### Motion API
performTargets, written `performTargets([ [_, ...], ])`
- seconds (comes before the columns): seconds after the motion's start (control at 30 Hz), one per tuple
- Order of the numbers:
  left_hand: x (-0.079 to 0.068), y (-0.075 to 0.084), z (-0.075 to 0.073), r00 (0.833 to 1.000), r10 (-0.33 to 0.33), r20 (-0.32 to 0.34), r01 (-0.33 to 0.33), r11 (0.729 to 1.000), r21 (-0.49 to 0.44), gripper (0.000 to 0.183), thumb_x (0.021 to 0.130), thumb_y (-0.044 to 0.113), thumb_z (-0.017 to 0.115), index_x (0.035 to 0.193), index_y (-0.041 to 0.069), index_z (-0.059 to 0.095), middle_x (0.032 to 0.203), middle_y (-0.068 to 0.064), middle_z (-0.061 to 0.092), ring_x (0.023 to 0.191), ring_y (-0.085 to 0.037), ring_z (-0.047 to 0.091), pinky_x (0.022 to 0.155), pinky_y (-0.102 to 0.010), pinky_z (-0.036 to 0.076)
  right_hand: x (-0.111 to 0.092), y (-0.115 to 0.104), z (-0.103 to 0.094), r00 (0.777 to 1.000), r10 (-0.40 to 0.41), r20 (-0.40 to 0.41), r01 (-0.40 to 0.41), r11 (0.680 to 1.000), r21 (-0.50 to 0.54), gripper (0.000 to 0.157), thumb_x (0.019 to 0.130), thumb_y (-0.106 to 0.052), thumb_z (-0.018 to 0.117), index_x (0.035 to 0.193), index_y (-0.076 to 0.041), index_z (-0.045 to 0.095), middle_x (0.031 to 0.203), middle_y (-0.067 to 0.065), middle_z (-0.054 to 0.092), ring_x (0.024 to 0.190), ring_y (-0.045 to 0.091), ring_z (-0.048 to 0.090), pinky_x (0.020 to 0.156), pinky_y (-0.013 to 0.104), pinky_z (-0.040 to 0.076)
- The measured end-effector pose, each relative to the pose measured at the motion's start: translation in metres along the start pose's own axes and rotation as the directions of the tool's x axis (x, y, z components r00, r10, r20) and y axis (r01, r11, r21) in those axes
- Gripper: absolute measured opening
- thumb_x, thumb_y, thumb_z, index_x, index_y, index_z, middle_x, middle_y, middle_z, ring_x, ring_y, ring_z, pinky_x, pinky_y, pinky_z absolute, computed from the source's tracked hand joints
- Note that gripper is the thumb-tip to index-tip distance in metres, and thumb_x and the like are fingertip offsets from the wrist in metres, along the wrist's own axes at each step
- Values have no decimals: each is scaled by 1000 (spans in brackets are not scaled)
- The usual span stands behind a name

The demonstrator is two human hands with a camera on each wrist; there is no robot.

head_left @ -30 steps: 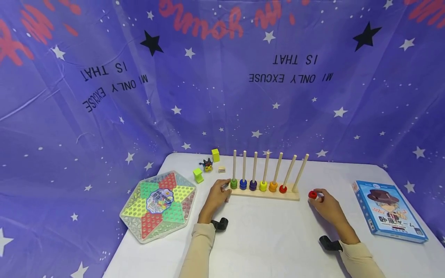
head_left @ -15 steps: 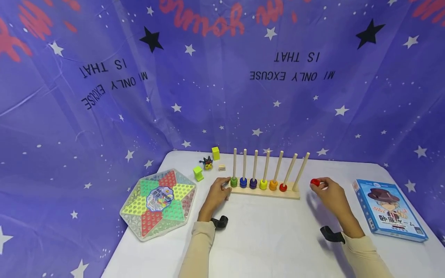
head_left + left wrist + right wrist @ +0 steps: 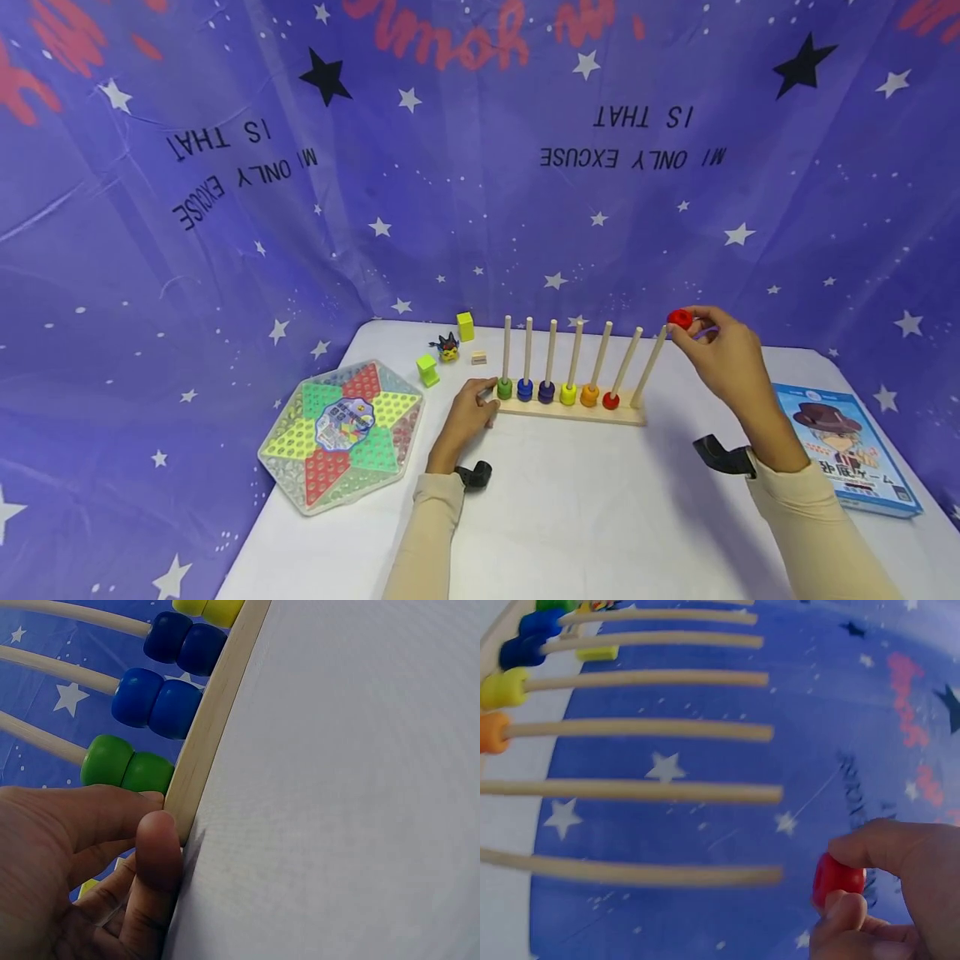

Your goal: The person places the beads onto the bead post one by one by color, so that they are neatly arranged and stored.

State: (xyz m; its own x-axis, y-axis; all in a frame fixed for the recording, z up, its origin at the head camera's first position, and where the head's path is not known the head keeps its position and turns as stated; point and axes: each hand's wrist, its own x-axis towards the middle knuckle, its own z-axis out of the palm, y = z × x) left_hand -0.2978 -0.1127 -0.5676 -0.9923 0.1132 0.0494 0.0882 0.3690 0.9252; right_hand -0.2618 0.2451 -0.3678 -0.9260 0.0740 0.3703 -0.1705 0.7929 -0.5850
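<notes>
A wooden bead stand (image 3: 570,410) with a row of upright pegs stands on the white table. Green beads (image 3: 127,765), blue beads (image 3: 157,703), dark blue beads (image 3: 185,643), yellow beads (image 3: 568,395) and orange beads (image 3: 589,396) sit low on their pegs. A red bead (image 3: 611,401) is on the peg after those; the rightmost peg (image 3: 649,367) bears none. My left hand (image 3: 467,415) pinches the stand's left end. Between thumb and fingertips, my right hand (image 3: 723,358) holds another red bead (image 3: 832,879), close to the rightmost peg's tip but apart from it.
A hexagonal Chinese checkers board (image 3: 341,437) lies on the left. Behind the left hand are a green block (image 3: 427,370), a yellow-green block (image 3: 466,327), a small figure (image 3: 447,348) and a little wooden piece (image 3: 478,357). A blue game box (image 3: 847,446) lies at right.
My right hand has lifted the red bead from near the table up to the height of the rightmost peg's top. My left hand has stayed at the stand's end.
</notes>
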Motion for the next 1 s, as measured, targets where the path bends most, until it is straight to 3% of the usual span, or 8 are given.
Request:
performTargets([
  [0.23, 0, 1, 0, 1000, -10, -9, 10, 1000, -8, 47, 91, 4, 63, 136, 10, 53, 130, -6, 49, 55, -11, 53, 49, -25, 51, 7, -20, 10, 988, -59, 141, 61, 998, -8, 51, 91, -40, 63, 123, -1, 57, 94, 11, 57, 84, 27, 54, 52, 31, 48],
  [0.37, -3, 1, 2, 1000, -22, 1, 22, 1000, -11, 47, 91, 4, 63, 137, 10, 53, 131, -5, 48, 55, -11, 53, 49, -25, 51, 4, -20, 15, 984, -68, 166, 72, 997, -18, 50, 91, -38, 64, 122, 0, 58, 91, 10, 58, 83, 26, 53, 52, 31, 48],
  [0.7, -2, 1, 5, 1000, -25, 4, 25, 1000, -7, 47, 91, 7, 63, 137, 13, 53, 130, -2, 48, 56, -11, 53, 50, -26, 52, 3, -19, 17, 983, -99, 157, 105, 994, -31, 50, 89, -35, 67, 125, -1, 58, 88, 8, 57, 79, 25, 53, 53, 32, 46],
  [0.87, -4, 2, 8, 999, -40, 15, 40, 999, -5, 47, 92, 8, 63, 137, 14, 53, 131, -2, 47, 56, -12, 54, 51, -26, 51, -2, -18, 14, 991, -85, 103, 88, 996, -26, 61, 88, -48, 63, 133, -7, 53, 88, 5, 53, 76, 23, 50, 55, 33, 44],
  [1.0, -4, 3, 8, 999, -40, 13, 40, 999, -9, 47, 92, 8, 63, 138, 13, 52, 130, -3, 48, 57, -12, 54, 50, -26, 51, -8, -16, 9, 994, -101, 52, 101, 995, -2, 56, 90, -45, 62, 132, -9, 55, 88, 5, 52, 73, 22, 49, 51, 30, 43],
])
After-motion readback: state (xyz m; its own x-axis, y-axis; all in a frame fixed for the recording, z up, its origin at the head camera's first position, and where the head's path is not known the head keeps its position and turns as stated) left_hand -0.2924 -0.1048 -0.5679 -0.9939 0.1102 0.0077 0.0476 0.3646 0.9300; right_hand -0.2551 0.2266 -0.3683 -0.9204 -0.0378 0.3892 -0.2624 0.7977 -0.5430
